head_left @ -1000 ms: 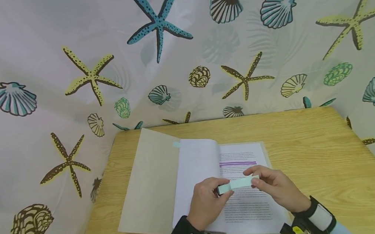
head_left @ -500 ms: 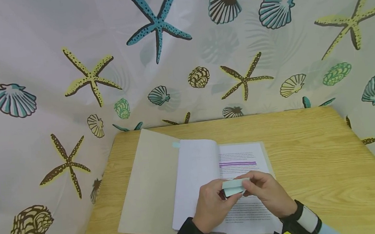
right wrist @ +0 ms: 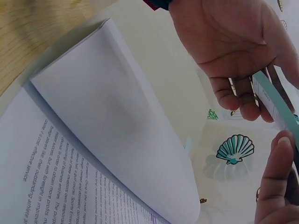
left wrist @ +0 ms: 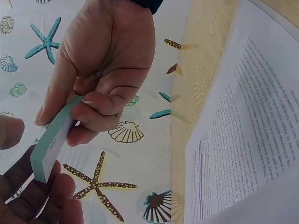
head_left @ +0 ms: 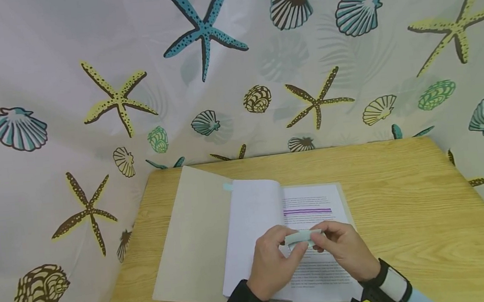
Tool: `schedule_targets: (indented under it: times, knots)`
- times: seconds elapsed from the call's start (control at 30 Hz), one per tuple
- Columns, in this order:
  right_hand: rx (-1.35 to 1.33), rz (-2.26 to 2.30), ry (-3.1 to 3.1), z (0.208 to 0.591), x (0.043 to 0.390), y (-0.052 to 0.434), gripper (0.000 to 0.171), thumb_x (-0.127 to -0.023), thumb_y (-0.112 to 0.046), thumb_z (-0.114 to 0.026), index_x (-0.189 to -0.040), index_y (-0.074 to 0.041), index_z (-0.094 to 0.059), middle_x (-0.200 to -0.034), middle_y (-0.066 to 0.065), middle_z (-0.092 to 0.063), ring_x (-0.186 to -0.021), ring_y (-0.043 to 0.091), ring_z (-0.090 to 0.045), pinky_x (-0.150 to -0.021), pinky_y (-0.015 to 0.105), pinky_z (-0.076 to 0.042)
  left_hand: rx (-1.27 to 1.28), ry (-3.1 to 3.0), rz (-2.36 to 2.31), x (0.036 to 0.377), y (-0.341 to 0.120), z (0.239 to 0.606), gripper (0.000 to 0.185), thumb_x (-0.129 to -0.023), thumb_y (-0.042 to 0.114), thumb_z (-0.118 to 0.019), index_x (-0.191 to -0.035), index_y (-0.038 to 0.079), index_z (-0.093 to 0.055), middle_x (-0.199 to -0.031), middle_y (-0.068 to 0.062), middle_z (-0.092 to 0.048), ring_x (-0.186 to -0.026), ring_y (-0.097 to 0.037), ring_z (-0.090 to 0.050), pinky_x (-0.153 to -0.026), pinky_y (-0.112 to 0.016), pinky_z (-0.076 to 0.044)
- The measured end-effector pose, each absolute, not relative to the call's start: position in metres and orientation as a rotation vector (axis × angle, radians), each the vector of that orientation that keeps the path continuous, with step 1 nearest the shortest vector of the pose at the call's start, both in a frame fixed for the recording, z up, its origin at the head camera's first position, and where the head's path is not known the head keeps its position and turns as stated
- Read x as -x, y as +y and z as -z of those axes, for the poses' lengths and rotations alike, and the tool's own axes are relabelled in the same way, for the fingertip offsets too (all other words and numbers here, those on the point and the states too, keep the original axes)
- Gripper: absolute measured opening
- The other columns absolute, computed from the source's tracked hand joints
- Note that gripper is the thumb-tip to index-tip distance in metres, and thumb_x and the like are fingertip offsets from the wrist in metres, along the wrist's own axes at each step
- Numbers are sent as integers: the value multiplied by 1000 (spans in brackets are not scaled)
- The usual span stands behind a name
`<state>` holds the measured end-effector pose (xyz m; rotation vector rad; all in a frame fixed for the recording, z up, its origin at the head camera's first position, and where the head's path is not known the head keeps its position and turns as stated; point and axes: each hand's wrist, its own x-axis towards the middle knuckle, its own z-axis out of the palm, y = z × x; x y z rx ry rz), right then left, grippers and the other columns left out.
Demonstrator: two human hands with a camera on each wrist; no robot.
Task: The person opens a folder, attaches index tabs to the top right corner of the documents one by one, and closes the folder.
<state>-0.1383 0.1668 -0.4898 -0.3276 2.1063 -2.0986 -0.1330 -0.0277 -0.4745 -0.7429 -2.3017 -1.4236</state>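
Note:
Both hands hold a pale blue-green sticky note pad (head_left: 302, 237) a little above an open booklet (head_left: 315, 197). My left hand (head_left: 291, 248) grips the pad's left end, fingers curled round it. My right hand (head_left: 319, 241) pinches the right end. In the left wrist view the pad (left wrist: 50, 145) sits between thumb and curled fingers of the left hand (left wrist: 65, 116), with the right hand's fingers (left wrist: 32, 196) below it. The right wrist view shows the pad (right wrist: 276, 106) edge-on at my right fingertips (right wrist: 238, 100).
The booklet lies on a wooden table (head_left: 405, 194), its beige cover (head_left: 193, 232) folded out to the left and one page (head_left: 253, 212) arching up. A purple highlighted line (head_left: 307, 211) crosses the printed page. A shell-and-starfish curtain (head_left: 218, 76) surrounds the table.
The hands have drawn closer together and a bit nearer to me. The pad shows shorter between them than a second ago.

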Motion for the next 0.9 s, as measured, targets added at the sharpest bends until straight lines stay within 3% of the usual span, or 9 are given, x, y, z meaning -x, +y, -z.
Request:
schedule_targets:
  times: [0.3, 0.43, 0.53, 0.73, 0.9]
  knots:
    - [416, 2020, 2146, 493, 137, 172, 8, -92, -3, -62, -98, 1, -65, -86, 1, -63, -70, 11, -58, -63, 27, -52, 694, -2303, 1482, 134, -29, 471, 7, -89, 11, -65, -83, 13, -65, -82, 5, -64, -76, -4, -58, -67, -21, -49]
    - [400, 1960, 2217, 494, 139, 184, 13, -91, -6, -65, -101, 1, -63, -94, 6, -63, -74, 11, -58, -65, 26, -53, 633, -2322, 1479, 135, -33, 470, 6, -87, 10, -67, -83, 13, -65, -84, 5, -65, -79, -4, -59, -69, -23, -50]
    - [321, 1870, 2337, 493, 145, 198, 22, -92, -14, -66, -109, 0, -61, -103, 15, -62, -83, 14, -58, -69, 26, -52, 586, -2341, 1466, 136, -37, 470, 6, -87, 11, -68, -83, 14, -66, -85, 6, -66, -81, -5, -61, -72, -26, -51]
    - [103, 1609, 2586, 504, 167, 237, 31, -93, -22, -65, -116, -2, -60, -117, 12, -61, -101, 21, -56, -78, 20, -49, 545, -2352, 1466, 136, -41, 471, 7, -88, 14, -68, -82, 15, -66, -83, 4, -67, -82, -6, -62, -73, -28, -51]
    - [16, 1384, 2764, 519, 188, 269, 27, -95, -23, -61, -115, -4, -61, -113, 14, -61, -92, 25, -57, -66, 24, -49, 542, -2361, 1475, 135, -43, 472, 7, -88, 14, -68, -82, 15, -66, -84, 6, -67, -82, -6, -62, -73, -29, -50]
